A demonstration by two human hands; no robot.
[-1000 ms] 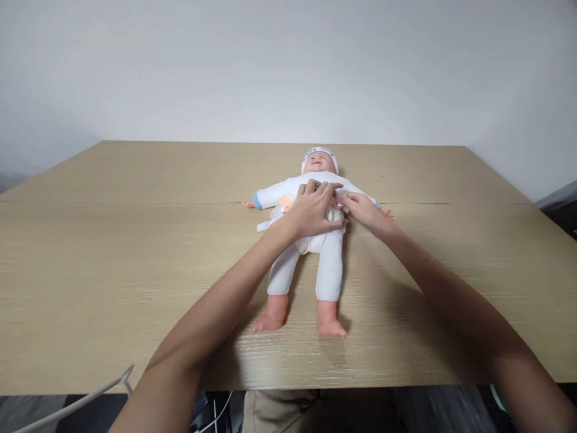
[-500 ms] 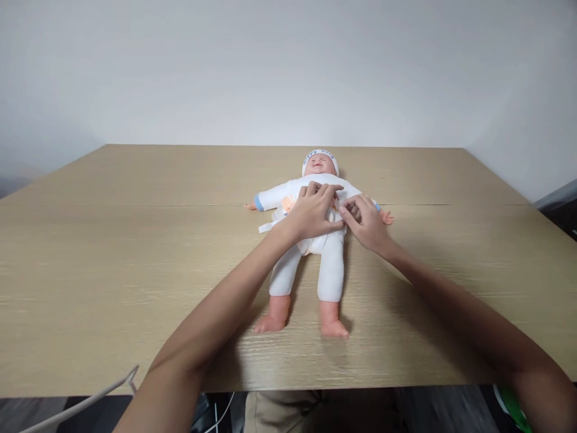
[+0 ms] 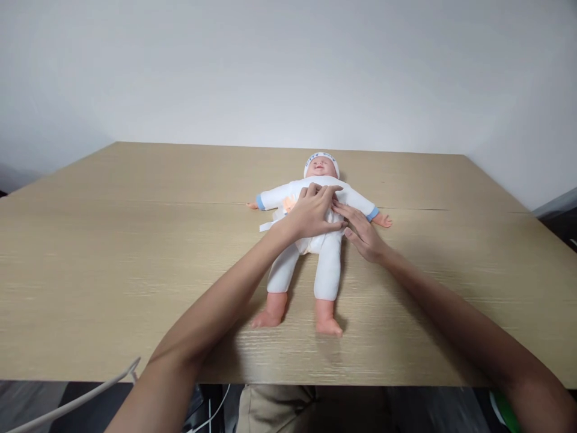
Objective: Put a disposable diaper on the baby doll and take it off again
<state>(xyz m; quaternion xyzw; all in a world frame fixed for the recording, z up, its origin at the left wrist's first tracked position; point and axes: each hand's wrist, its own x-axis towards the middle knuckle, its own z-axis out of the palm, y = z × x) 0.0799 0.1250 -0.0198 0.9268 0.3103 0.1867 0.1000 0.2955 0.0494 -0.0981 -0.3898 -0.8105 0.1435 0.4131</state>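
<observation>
A baby doll [image 3: 327,264] in a white suit and white cap lies on its back on the wooden table [image 3: 135,240], head away from me, bare feet toward me. My left hand [image 3: 313,213] lies over the doll's chest and belly, fingers spread loosely on the white cloth. My right hand [image 3: 363,234] sits at the doll's right-hand side by the waist. Its fingers are stretched out and touch the cloth just under my left thumb. A white ribbon end sticks out at the doll's left side.
A white cable [image 3: 67,403] hangs below the table's near edge at the lower left. Something green [image 3: 505,412] shows at the lower right corner. A plain white wall stands behind the table. My trousers [image 3: 274,409] show under the edge.
My right hand has slid from the doll's shoulder down to its waist and its fingers have stretched out. My left hand has stayed on the doll's torso.
</observation>
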